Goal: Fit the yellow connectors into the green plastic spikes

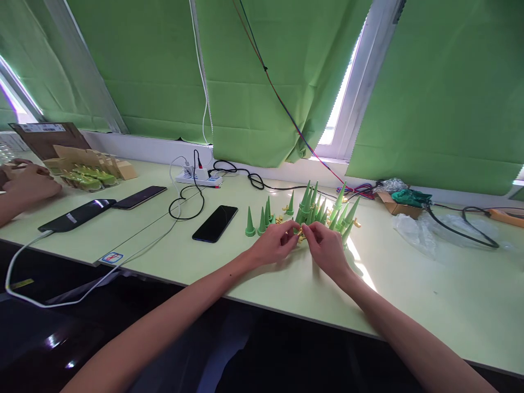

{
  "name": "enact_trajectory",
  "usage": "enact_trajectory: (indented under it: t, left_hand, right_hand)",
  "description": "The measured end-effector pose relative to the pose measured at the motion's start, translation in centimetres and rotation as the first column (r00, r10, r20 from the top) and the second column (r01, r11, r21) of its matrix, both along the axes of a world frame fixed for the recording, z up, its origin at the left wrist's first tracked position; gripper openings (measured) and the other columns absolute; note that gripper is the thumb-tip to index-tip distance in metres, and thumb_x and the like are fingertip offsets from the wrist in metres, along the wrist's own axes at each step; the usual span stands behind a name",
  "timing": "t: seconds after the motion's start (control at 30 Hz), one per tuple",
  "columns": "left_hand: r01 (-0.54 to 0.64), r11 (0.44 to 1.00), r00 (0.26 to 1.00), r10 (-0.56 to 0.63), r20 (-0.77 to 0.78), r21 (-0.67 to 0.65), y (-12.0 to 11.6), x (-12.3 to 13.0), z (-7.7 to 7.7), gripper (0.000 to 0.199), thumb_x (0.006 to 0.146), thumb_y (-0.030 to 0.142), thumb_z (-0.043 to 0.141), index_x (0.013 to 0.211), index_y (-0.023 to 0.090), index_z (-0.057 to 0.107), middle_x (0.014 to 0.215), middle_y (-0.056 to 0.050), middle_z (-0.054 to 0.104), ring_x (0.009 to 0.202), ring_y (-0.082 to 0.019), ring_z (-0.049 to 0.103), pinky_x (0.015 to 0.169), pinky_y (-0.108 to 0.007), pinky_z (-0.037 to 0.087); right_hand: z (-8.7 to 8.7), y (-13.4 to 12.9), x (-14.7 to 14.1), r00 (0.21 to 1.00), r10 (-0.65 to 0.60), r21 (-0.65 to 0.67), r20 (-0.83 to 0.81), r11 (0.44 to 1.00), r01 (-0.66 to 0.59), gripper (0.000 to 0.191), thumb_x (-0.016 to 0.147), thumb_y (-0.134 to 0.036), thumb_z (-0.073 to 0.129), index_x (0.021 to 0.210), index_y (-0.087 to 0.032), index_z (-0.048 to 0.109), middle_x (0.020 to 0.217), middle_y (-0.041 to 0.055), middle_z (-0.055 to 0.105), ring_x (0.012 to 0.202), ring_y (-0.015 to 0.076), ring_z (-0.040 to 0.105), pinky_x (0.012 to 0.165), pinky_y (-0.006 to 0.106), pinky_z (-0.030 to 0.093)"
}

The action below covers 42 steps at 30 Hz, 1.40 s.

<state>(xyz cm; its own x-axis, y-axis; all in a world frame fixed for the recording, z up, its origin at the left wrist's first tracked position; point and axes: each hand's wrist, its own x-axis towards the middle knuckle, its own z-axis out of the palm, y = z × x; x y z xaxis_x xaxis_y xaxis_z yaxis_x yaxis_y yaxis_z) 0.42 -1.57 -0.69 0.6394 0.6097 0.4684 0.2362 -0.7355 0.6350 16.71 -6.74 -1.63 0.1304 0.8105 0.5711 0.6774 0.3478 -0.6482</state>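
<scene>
Forearms (385, 311), two: I see both reaching in over desk (462, 278), converging, wrists low. Left hand (275, 243): thumb and fingers bent, pinching small yellow piece. Right hand (327, 248): thumb and forefinger pinching same piece from other side. Yellow piece (301, 234): between fingertips, just before green cones; I judge light, stiff, easily dropped, best taken by edges. Green cones (313, 199): clustered, some leaning; I judge light, rigid, tippy; grip at base.
</scene>
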Motion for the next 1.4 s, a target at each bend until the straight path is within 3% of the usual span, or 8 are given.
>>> enact_trajectory:
  t: [0.3, 0.47, 0.67, 0.83, 1.2, 1.4]
  left_hand:
    - [0.031, 0.999, 0.998, -0.030, -0.048, 0.019, -0.17, -0.13, 0.13, 0.026, 0.094, 0.038, 0.046, 0.103, 0.017, 0.059, 0.063, 0.003, 0.052, 0.053, -0.009, 0.044, 0.054, -0.023, 0.035]
    - [-0.001, 0.998, 0.999, 0.003, -0.037, 0.067, 0.10, -0.04, 0.14, 0.031, 0.099, 0.035, 0.035, 0.089, 0.017, 0.059, 0.067, 0.001, 0.053, 0.058, -0.011, 0.045, 0.058, -0.024, 0.035]
    - [-0.081, 0.994, 0.997, 0.080, 0.008, 0.069, 0.49, 0.08, -0.20, 0.030, 0.098, 0.035, 0.038, 0.087, 0.017, 0.060, 0.065, 0.001, 0.055, 0.057, -0.011, 0.046, 0.058, -0.024, 0.036]
    - [-0.082, 0.991, 0.997, 0.081, 0.011, 0.104, 0.51, 0.09, -0.16, 0.029, 0.098, 0.034, 0.040, 0.089, 0.017, 0.060, 0.065, 0.001, 0.055, 0.057, -0.011, 0.047, 0.058, -0.023, 0.036]
    - [-0.144, 0.986, 0.985, 0.134, 0.106, 0.090, 0.58, 0.06, -0.29, 0.022, 0.096, 0.035, 0.048, 0.087, 0.018, 0.059, 0.058, 0.005, 0.051, 0.051, -0.007, 0.040, 0.054, -0.021, 0.032]
    - [-0.100, 0.989, 0.991, 0.090, 0.097, 0.105, 0.46, 0.06, -0.37, 0.021, 0.097, 0.032, 0.045, 0.089, 0.018, 0.059, 0.070, 0.002, 0.061, 0.055, -0.008, 0.047, 0.056, -0.020, 0.035]
  right_hand:
    - [0.13, 0.02, -0.06, 1.000, 0.004, -0.015, -0.011, 1.000, -0.004, 0.039, 0.094, -0.047, 0.048, 0.068, -0.019, 0.054, 0.052, -0.0050, 0.048, 0.047, 0.0091, 0.037, 0.050, 0.023, 0.031]
    - [0.28, -0.08, -0.20, 1.000, 0.003, -0.021, 0.006, 1.000, -0.003, 0.039, 0.094, -0.046, 0.047, 0.067, -0.019, 0.053, 0.051, -0.0054, 0.046, 0.047, 0.0090, 0.038, 0.051, 0.023, 0.032]
    - [0.37, -0.17, -0.25, 0.996, 0.086, -0.078, 0.009, 0.993, -0.085, 0.037, 0.097, -0.044, 0.042, 0.072, -0.020, 0.054, 0.056, -0.0033, 0.054, 0.050, 0.0102, 0.045, 0.054, 0.023, 0.034]
    - [0.08, 0.00, -0.16, 0.992, 0.128, -0.084, 0.004, 0.988, -0.127, 0.042, 0.098, -0.046, 0.039, 0.065, -0.021, 0.044, 0.054, -0.0043, 0.047, 0.048, 0.0102, 0.040, 0.052, 0.024, 0.032]
    - [0.34, -0.14, -0.43, 0.932, 0.234, -0.156, -0.278, 0.946, -0.284, 0.038, 0.094, -0.053, 0.046, 0.073, -0.022, 0.048, 0.056, -0.0070, 0.042, 0.041, 0.0087, 0.044, 0.044, 0.023, 0.036]
    - [0.11, 0.23, -0.34, 0.859, 0.330, -0.134, -0.391, 0.903, -0.408, 0.040, 0.095, -0.054, 0.044, 0.072, -0.021, 0.046, 0.054, -0.0074, 0.044, 0.036, 0.0087, 0.046, 0.038, 0.023, 0.037]
